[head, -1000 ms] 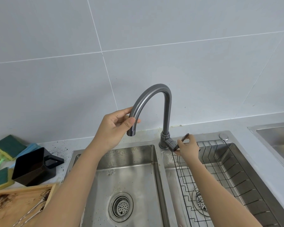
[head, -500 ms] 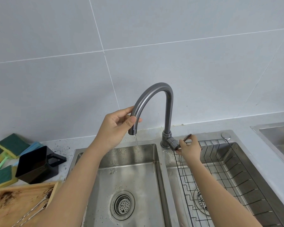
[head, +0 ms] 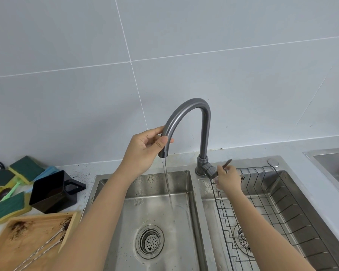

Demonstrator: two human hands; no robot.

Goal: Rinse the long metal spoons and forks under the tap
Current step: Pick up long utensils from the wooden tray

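Observation:
A grey curved tap (head: 192, 106) rises between two steel basins. My left hand (head: 143, 149) grips its spout near the outlet, over the left basin (head: 149, 204). My right hand (head: 228, 178) pinches the tap lever (head: 226, 164) at the base. A thin stream of water (head: 167, 184) falls from the spout into the left basin. Long thin metal spoons and forks (head: 45, 245) lie on a stained wooden tray (head: 18, 237) at the lower left, partly hidden by my left arm.
A black square cup (head: 49, 190) lies tipped on the counter left of the sink. Green and yellow sponges (head: 10, 192) are piled at the far left. A black wire rack (head: 266, 212) fills the right basin. Another steel sink edge (head: 333, 163) shows at the far right.
Water has gone from nothing to a drip to a steady thin stream. My right hand has moved the lever slightly; my left hand stays on the spout.

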